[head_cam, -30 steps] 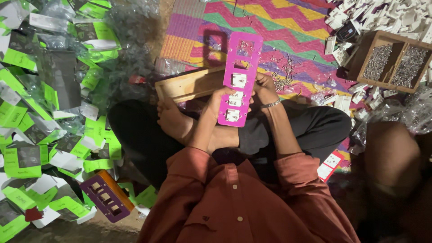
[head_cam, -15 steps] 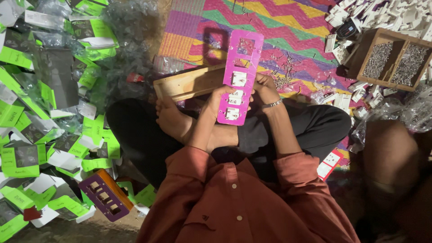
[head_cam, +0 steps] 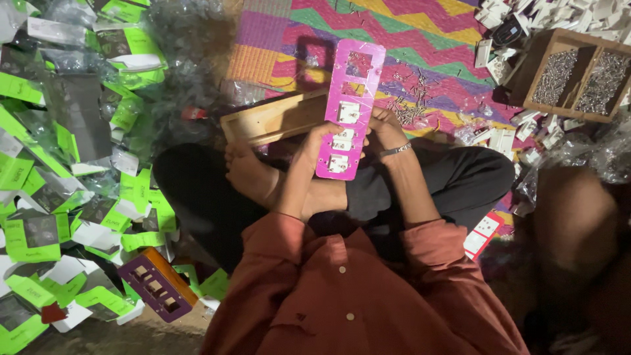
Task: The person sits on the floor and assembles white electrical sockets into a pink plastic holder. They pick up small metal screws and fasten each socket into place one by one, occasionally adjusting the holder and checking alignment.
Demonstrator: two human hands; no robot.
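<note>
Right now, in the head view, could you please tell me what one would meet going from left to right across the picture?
Green and white packets → purple box → wooden frame → left hand → pink switch plate → right hand → wooden tray of screws.

Over the last second almost nothing moved: the pink plate (head_cam: pixel 346 112) only shifted a touch in the grip of both hands, tilted as before.
</note>
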